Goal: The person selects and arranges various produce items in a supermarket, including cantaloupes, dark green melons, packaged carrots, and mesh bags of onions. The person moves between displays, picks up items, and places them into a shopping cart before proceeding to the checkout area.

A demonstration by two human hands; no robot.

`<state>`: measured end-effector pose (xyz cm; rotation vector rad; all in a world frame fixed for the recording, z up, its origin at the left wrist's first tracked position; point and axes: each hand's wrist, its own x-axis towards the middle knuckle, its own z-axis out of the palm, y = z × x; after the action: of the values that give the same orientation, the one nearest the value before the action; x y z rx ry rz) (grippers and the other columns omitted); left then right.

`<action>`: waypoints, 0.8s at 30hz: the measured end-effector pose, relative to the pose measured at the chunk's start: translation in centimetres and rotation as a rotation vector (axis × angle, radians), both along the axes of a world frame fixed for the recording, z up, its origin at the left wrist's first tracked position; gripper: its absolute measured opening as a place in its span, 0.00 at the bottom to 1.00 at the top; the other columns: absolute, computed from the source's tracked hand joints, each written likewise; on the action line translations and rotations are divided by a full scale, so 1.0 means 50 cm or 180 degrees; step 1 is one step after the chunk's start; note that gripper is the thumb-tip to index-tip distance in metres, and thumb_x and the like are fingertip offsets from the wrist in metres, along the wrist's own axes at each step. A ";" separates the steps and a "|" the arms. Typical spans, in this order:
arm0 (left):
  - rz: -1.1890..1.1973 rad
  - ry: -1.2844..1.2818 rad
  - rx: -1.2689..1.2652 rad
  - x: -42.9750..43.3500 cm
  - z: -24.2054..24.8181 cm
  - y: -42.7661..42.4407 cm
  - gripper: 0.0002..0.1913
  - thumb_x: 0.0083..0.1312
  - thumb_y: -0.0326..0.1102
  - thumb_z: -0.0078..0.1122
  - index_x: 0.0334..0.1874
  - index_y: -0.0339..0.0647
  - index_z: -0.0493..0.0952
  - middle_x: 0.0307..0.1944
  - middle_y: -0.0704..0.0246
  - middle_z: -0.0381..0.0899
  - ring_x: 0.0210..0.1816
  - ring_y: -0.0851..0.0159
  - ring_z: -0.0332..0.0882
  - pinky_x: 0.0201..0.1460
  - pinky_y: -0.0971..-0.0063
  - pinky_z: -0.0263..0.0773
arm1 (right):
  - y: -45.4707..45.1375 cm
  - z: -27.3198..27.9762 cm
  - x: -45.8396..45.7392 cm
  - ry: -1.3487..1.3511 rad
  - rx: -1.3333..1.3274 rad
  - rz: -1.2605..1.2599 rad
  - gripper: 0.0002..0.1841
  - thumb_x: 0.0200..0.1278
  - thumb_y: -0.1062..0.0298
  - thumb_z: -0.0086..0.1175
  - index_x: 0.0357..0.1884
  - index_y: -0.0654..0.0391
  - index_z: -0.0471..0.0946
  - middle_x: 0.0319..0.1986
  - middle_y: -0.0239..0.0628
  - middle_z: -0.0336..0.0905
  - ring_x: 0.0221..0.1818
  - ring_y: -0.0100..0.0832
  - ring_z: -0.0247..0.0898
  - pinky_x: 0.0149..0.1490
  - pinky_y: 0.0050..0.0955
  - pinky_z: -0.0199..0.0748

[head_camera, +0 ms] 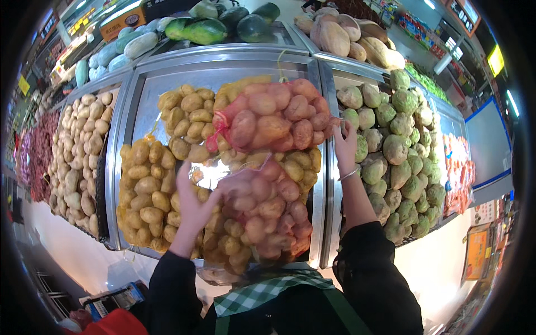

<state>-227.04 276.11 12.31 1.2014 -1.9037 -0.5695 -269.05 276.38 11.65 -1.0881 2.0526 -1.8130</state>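
Observation:
Net bags of potatoes lie on a metal display counter [146,79]. My right hand [346,142] touches the right end of a red net bag of potatoes [272,115], its fingers bent at the netting; whether they grip it is unclear. That bag rests on yellow net bags. Nearer my body is a second red net bag [268,205], somewhat blurred. My left hand [197,201] is at its upper left edge, thumb and fingers spread apart, over the yellow net bag of potatoes [148,188]. Whether the thumb touches the red netting cannot be told.
Loose potatoes [83,146] fill a crate at left, green root vegetables [395,148] a bin at right. Winter melons [201,31] and squashes [335,37] lie along the far side. Metal dividers [324,167] separate the bins. Something red [117,322] shows at lower left.

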 end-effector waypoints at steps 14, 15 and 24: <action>0.0043 0.3123 0.2652 -0.211 -0.032 -0.309 0.17 0.63 0.46 0.73 0.39 0.46 0.74 0.35 0.73 0.78 0.36 0.73 0.78 0.39 0.75 0.78 | -0.121 -0.085 -0.059 -0.3128 -0.0757 0.0996 0.20 0.60 0.65 0.69 0.52 0.55 0.75 0.45 0.32 0.80 0.45 0.29 0.77 0.50 0.31 0.76; 0.0213 0.3286 0.2256 -0.220 -0.040 -0.285 0.18 0.63 0.46 0.73 0.41 0.45 0.73 0.36 0.73 0.77 0.34 0.73 0.77 0.35 0.76 0.76 | -0.120 -0.075 -0.047 -0.2708 -0.0743 0.0688 0.17 0.60 0.68 0.69 0.48 0.55 0.76 0.40 0.30 0.79 0.39 0.25 0.77 0.44 0.27 0.76; 0.0606 0.2656 0.1292 -0.085 0.123 -0.105 0.17 0.64 0.34 0.70 0.51 0.38 0.76 0.42 0.68 0.80 0.42 0.73 0.78 0.47 0.79 0.75 | -0.036 0.125 0.051 -0.2167 -0.0572 0.1444 0.12 0.61 0.72 0.65 0.45 0.61 0.78 0.39 0.31 0.80 0.39 0.24 0.76 0.46 0.25 0.75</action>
<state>-231.29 270.87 18.46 1.1170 -0.9837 -1.1697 -266.48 274.59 17.88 -0.7379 1.1698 -1.8040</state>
